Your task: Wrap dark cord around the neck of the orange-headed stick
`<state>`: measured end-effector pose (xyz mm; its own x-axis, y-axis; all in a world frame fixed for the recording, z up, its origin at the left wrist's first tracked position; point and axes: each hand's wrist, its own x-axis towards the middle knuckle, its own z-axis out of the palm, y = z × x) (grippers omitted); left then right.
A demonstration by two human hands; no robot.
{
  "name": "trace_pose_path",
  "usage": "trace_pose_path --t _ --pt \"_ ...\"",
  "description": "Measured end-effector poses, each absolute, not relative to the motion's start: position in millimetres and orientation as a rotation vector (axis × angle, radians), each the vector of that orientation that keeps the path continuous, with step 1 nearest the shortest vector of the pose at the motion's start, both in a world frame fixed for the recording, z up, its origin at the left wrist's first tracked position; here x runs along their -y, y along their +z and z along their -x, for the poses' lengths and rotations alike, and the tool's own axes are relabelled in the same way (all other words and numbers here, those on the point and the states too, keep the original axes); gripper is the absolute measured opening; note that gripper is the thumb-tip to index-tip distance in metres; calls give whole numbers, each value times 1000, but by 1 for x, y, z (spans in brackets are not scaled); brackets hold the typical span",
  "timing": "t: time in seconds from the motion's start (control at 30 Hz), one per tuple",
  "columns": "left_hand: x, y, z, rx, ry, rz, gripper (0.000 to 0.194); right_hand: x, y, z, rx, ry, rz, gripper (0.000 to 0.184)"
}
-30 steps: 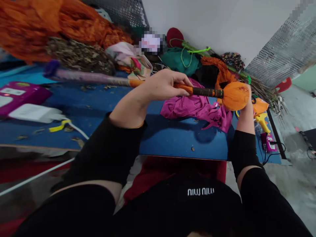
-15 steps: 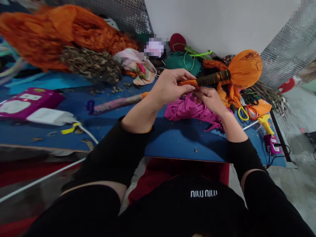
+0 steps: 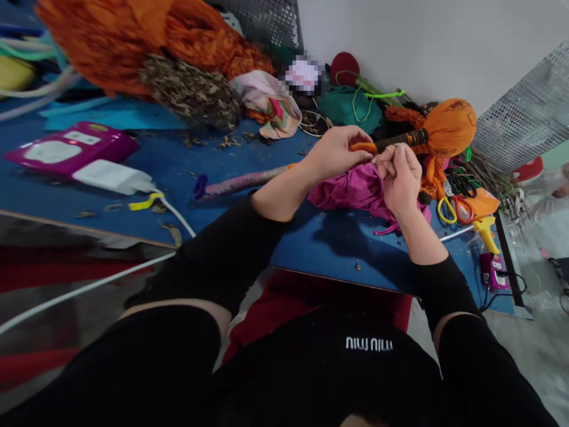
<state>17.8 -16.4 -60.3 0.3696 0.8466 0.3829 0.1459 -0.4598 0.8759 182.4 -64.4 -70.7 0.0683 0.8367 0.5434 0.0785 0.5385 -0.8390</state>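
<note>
My left hand [image 3: 340, 151] is closed around a cloth-wrapped stick [image 3: 402, 140], just below its dark-bound section. The stick's far end is a round orange cloth bundle [image 3: 451, 127]. A greyish-purple wrapped length [image 3: 242, 181] emerges on the other side of my left forearm and appears to be the same stick. Close beside the binding, my right hand [image 3: 402, 181] has its fingertips pinched together; what they hold is too small to make out. Crumpled magenta cloth [image 3: 344, 191] lies on the blue table beneath both hands.
Scissors with yellow and red handles [image 3: 454, 210] and a yellow glue gun [image 3: 487, 233] lie at the right. A purple power strip [image 3: 73, 149] with a white plug sits left, its cable crossing the table edge. Orange cloth [image 3: 178, 41] and dried leaves [image 3: 189, 95] are heaped behind.
My right hand has risen from under the stick to beside the binding, fingertips now pinched upward. My left hand keeps its hold. The whole view has shifted, moving things rightward at the left side.
</note>
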Motion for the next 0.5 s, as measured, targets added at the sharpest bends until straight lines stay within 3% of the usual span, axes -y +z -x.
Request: trace_pose_path --t 0.13,0.5 --pt "22 -61 -24 -1047 1149 -1986 36 59 -74 -191 1156 803 960 64" --pt "35 -56 -28 -1252 1085 -2041 28 75 -63 -186 1249 669 1055 61"
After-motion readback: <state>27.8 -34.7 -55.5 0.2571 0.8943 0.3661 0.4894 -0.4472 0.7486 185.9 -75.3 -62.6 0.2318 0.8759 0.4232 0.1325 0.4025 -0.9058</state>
